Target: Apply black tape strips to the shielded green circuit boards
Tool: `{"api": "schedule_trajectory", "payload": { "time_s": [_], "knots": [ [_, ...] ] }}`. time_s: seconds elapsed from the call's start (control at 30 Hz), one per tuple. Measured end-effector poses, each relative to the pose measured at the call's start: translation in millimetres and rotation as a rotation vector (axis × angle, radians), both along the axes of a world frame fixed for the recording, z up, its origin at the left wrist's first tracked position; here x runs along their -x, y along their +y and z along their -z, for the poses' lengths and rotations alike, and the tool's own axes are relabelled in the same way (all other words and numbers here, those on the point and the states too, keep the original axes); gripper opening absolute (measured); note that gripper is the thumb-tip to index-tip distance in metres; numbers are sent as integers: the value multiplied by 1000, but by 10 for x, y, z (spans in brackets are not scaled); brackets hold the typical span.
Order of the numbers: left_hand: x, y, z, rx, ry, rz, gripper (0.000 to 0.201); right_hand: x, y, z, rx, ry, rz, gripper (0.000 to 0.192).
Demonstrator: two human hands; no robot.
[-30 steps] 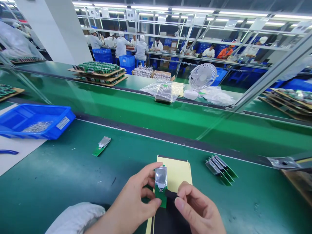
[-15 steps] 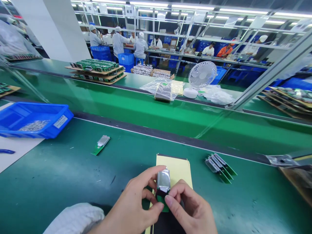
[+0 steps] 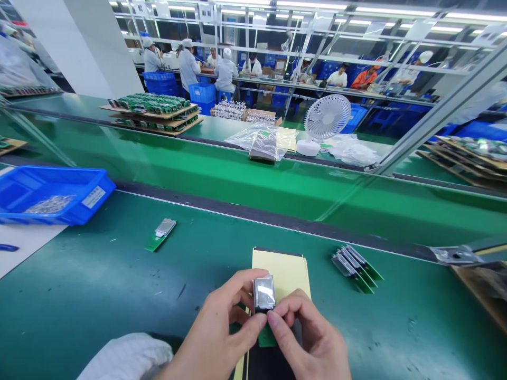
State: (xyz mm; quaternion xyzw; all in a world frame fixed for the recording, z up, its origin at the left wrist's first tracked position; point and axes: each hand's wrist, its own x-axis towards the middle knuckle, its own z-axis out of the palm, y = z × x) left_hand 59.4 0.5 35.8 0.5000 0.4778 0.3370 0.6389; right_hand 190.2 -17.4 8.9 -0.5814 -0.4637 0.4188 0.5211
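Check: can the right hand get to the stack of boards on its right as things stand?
Probably yes: bare green mat lies between the right hand and the stack of boards. But it is pinching the small board together with the left hand.

A long green tabletop [image 3: 99,295] is flanked by a brighter green conveyor belt [image 3: 253,184] behind a dark strip. A wide white pillar [image 3: 79,47] is seen at the left. Rows of fluorescent tube lights [image 3: 317,5] are mounted on a metal frame overhead. Further benches, stacked blue crates [image 3: 202,94] and people in white coats and caps are seen at the back.
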Motion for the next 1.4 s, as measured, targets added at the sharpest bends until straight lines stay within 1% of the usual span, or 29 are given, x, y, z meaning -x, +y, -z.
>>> {"api": "schedule_trajectory", "payload": {
  "time_s": [0.1, 0.23, 0.37, 0.5, 0.73, 0.83, 0.9, 0.97, 1.03, 1.1, 1.13, 1.2, 1.3, 1.4],
  "knots": [
    [-17, -6, 34, 16, -49, -28, 33, 13, -13, -8, -21, -37, 24, 14],
    [-27, -4, 48, 64, -97, -38, 35, 30, -27, -2, -22, -53, 48, 14],
    [-42, -2, 32, 77, -93, -44, 36, 58, -39, 29, -34, -57, 77, 15],
    [-63, -13, 17, 65, -88, -54, 32, 74, -43, 54, -46, -83, 94, 15],
    [-89, -23, 62, 66, -131, -87, 25, 59, -48, -26, -37, -206, 116, 16],
    [-105, -24, 63, 99, -187, -73, 27, 55, -60, -48, -66, -287, 124, 14],
    [-117, -25, 48, 133, -232, -80, 29, 55, -65, -45, -86, -302, 135, 14],
    [-125, -26, 31, 145, -270, -101, 30, 51, -63, -45, -77, -255, 145, 13],
    [-127, -27, 18, 137, -297, -129, 29, 43, -57, -60, -39, -153, 180, 12],
    [-122, -25, 10, 125, -320, -144, 27, 40, -52, -86, 3, -18, 209, 19],
    [-119, -25, 6, 120, -326, -145, 26, 44, -52, -98, 27, 59, 196, 23],
    [-113, -26, -2, 107, -331, -137, 26, 62, -57, -112, 80, 207, 106, 27],
    [-109, -37, -8, 81, -312, -130, 25, 97, -65, -115, 165, 338, -44, 25],
    [-106, -56, 1, 88, -276, -134, 24, 106, -60, -123, 215, 430, -87, 19]
  ]
}}
